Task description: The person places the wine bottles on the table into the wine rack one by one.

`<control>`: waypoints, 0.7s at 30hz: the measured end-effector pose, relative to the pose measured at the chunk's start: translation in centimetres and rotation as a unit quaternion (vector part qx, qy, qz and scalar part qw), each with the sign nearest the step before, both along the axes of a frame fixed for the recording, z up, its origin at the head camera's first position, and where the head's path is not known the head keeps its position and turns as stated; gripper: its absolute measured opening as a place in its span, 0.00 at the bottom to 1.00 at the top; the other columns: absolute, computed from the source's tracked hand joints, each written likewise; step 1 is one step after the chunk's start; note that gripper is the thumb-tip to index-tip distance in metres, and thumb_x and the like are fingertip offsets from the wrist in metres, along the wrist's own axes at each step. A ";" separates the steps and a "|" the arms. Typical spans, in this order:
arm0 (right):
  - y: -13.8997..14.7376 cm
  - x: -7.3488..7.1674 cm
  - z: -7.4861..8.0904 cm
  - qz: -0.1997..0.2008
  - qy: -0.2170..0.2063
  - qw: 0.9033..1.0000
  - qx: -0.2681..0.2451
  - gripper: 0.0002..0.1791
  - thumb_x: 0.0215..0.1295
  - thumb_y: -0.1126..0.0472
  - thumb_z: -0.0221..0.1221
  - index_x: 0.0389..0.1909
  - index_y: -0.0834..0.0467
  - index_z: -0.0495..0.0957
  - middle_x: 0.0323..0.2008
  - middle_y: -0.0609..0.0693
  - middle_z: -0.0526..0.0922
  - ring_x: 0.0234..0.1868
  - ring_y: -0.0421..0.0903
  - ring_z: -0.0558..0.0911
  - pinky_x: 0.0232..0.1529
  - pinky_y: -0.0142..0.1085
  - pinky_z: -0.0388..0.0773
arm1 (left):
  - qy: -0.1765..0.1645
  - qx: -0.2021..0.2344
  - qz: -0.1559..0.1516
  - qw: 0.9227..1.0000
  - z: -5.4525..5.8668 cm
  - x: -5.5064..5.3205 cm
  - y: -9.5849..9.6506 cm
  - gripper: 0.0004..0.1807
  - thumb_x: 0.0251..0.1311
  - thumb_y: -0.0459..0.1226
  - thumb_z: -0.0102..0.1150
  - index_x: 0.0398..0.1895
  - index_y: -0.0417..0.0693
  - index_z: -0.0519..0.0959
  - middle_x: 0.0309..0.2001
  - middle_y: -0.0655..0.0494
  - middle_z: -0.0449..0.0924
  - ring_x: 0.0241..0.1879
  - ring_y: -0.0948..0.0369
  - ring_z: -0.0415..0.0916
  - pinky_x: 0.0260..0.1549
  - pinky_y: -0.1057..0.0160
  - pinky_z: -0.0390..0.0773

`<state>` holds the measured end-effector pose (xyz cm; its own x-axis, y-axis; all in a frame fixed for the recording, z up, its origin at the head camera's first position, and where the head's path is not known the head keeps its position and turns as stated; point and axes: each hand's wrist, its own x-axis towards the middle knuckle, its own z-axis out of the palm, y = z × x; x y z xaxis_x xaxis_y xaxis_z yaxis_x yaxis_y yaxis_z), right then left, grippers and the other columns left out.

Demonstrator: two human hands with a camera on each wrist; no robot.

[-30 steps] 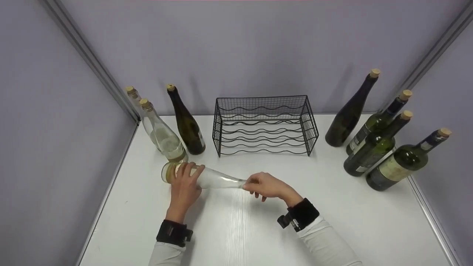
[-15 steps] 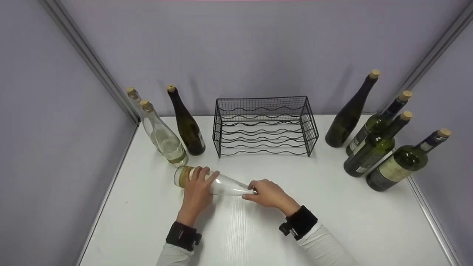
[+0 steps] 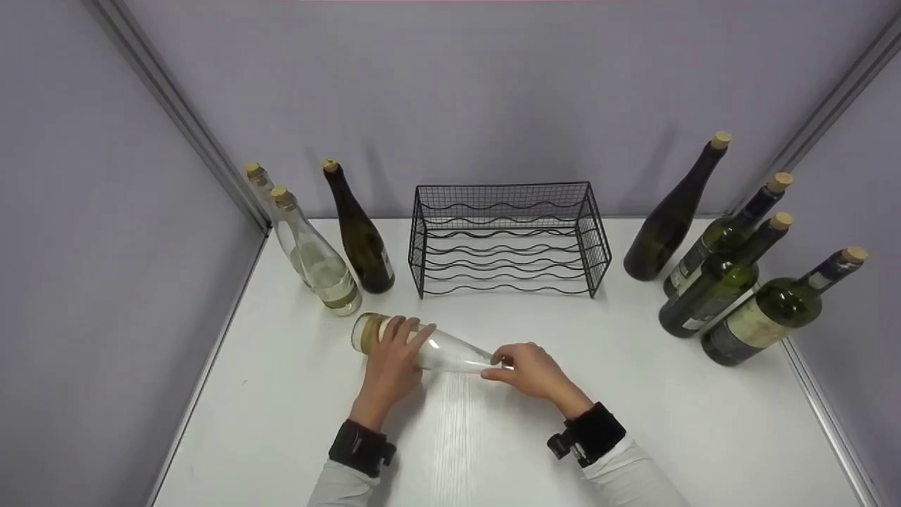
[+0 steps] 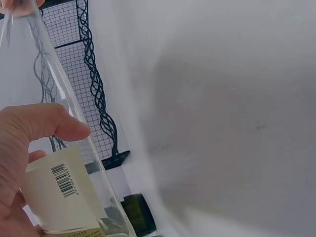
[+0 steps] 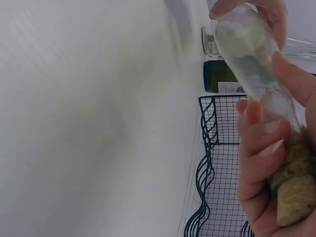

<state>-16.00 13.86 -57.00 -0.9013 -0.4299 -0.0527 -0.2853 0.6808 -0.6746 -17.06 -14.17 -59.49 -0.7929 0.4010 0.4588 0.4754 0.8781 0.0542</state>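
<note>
A clear glass bottle (image 3: 457, 352) is held sideways in front of the black wire rack (image 3: 500, 193), base to the left and neck to the right. My left hand (image 3: 395, 362) grips its body near the base, over the pale label (image 4: 64, 187) with a barcode. Around the neck curl the thumb and fingers of my right hand (image 3: 531, 370). The cork (image 5: 296, 197) shows in the right wrist view, beside that palm. Whether the bottle touches the table is hard to tell.
Two clear corked bottles (image 3: 327, 278) and a dark bottle (image 3: 366, 246) stand left of the rack. Several dark green bottles (image 3: 711, 292) stand on the right. Grey panels (image 3: 493, 91) enclose the white table (image 3: 281, 422) at the back and sides.
Both hands have moved the clear bottle to the right, away from the standing clear bottles, and slightly nearer. My right fingers have shifted from the neck's end to wrap round it.
</note>
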 end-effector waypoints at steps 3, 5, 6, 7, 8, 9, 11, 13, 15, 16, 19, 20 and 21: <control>0.6 0.1 0.0 -0.009 -0.003 1.000 -0.008 0.21 0.58 0.42 0.67 0.37 0.57 0.86 0.28 0.42 0.80 0.27 0.39 0.73 0.29 0.35 0.71 | 0.002 -0.003 -0.007 1.000 0.2 0.0 0.4 0.45 0.29 0.33 0.76 0.61 0.59 0.76 0.58 0.52 0.75 0.59 0.48 0.67 0.62 0.37 0.55; 1.0 0.3 0.0 -0.015 -0.005 1.000 -0.014 0.22 0.57 0.42 0.68 0.38 0.58 0.86 0.28 0.42 0.80 0.28 0.39 0.73 0.29 0.35 0.72 | 0.002 -0.008 -0.012 1.000 0.3 0.1 0.6 0.45 0.31 0.34 0.77 0.62 0.58 0.75 0.59 0.51 0.74 0.60 0.48 0.67 0.63 0.37 0.55; 1.3 0.4 0.1 -0.018 -0.008 1.000 -0.019 0.22 0.57 0.42 0.68 0.38 0.58 0.86 0.29 0.42 0.81 0.28 0.40 0.74 0.29 0.35 0.72 | 0.003 -0.009 -0.016 1.000 0.3 0.2 0.7 0.45 0.31 0.34 0.79 0.62 0.58 0.74 0.60 0.51 0.73 0.61 0.48 0.67 0.63 0.36 0.55; 1.5 0.5 0.1 -0.022 -0.013 0.999 -0.024 0.22 0.57 0.43 0.68 0.39 0.58 0.87 0.29 0.42 0.81 0.29 0.40 0.74 0.29 0.35 0.73 | 0.004 -0.011 -0.019 1.000 0.2 0.2 0.8 0.46 0.32 0.35 0.79 0.63 0.58 0.74 0.60 0.50 0.72 0.61 0.47 0.66 0.63 0.36 0.55; 1.7 0.6 0.1 -0.025 -0.018 0.999 -0.029 0.23 0.57 0.43 0.68 0.40 0.59 0.87 0.29 0.42 0.82 0.29 0.40 0.75 0.29 0.36 0.73 | 0.006 -0.009 -0.024 1.000 0.2 0.3 0.9 0.46 0.32 0.36 0.81 0.63 0.57 0.73 0.61 0.49 0.72 0.61 0.47 0.66 0.63 0.36 0.55; 1.9 0.7 0.0 -0.028 -0.022 0.999 -0.033 0.23 0.57 0.43 0.68 0.41 0.60 0.87 0.29 0.43 0.82 0.29 0.40 0.75 0.29 0.36 0.74 | 0.006 -0.008 -0.028 1.000 0.2 0.4 1.0 0.46 0.33 0.38 0.82 0.64 0.56 0.73 0.61 0.48 0.71 0.62 0.46 0.66 0.63 0.36 0.55; 2.4 1.0 -0.1 -0.037 -0.033 0.998 -0.040 0.24 0.57 0.43 0.68 0.42 0.60 0.86 0.29 0.43 0.82 0.29 0.41 0.75 0.29 0.37 0.74 | 0.008 -0.001 -0.035 0.999 0.1 0.5 1.1 0.47 0.35 0.43 0.82 0.65 0.55 0.71 0.63 0.46 0.69 0.62 0.45 0.65 0.63 0.35 0.55; 3.0 1.2 -0.3 -0.049 -0.041 0.997 -0.045 0.25 0.57 0.43 0.68 0.43 0.61 0.86 0.30 0.44 0.83 0.29 0.41 0.75 0.29 0.37 0.74 | 0.003 0.015 -0.042 0.999 0.0 0.7 1.2 0.47 0.39 0.49 0.80 0.66 0.52 0.70 0.64 0.44 0.68 0.64 0.44 0.64 0.63 0.35 0.55; 3.7 1.5 -0.5 -0.062 -0.045 0.996 -0.049 0.25 0.57 0.42 0.68 0.43 0.61 0.87 0.30 0.45 0.83 0.29 0.41 0.75 0.29 0.37 0.74 | -0.014 0.035 -0.041 0.998 -0.1 0.9 1.4 0.47 0.46 0.56 0.74 0.69 0.49 0.68 0.66 0.41 0.65 0.66 0.43 0.61 0.64 0.35 0.54; 4.0 1.7 -0.6 -0.069 -0.049 0.995 -0.052 0.25 0.57 0.42 0.68 0.43 0.61 0.86 0.31 0.45 0.84 0.29 0.41 0.76 0.29 0.37 0.74 | -0.025 0.046 -0.037 0.998 -0.2 0.9 1.4 0.47 0.50 0.59 0.70 0.70 0.47 0.66 0.67 0.40 0.64 0.68 0.44 0.59 0.65 0.36 0.54; 5.1 2.2 -0.9 -0.089 -0.055 0.992 -0.064 0.24 0.57 0.44 0.69 0.42 0.61 0.86 0.30 0.46 0.84 0.27 0.41 0.77 0.27 0.36 0.74 | -0.068 0.081 -0.020 0.994 -0.5 1.2 1.8 0.47 0.60 0.63 0.56 0.72 0.41 0.62 0.70 0.37 0.60 0.70 0.45 0.55 0.67 0.38 0.52; 5.5 2.3 -1.0 -0.095 -0.058 0.991 -0.071 0.23 0.57 0.44 0.69 0.42 0.61 0.87 0.29 0.46 0.84 0.26 0.41 0.77 0.26 0.35 0.74 | -0.086 0.092 -0.013 0.992 -0.6 1.4 2.0 0.47 0.63 0.63 0.52 0.73 0.39 0.60 0.70 0.37 0.58 0.71 0.45 0.54 0.68 0.39 0.50; 5.9 2.5 -1.1 -0.099 -0.059 0.990 -0.076 0.23 0.57 0.44 0.69 0.41 0.60 0.87 0.28 0.46 0.84 0.26 0.41 0.78 0.25 0.35 0.73 | -0.101 0.103 -0.007 0.989 -0.6 1.5 2.1 0.46 0.65 0.63 0.50 0.74 0.38 0.59 0.71 0.36 0.57 0.72 0.45 0.53 0.68 0.40 0.50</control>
<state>-13.54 19.79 -58.13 -0.9603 -0.2558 -0.1112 -0.0688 0.6036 -0.7943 -15.54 -12.03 -60.11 -0.8719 0.3277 0.3639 0.4490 0.8315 0.3271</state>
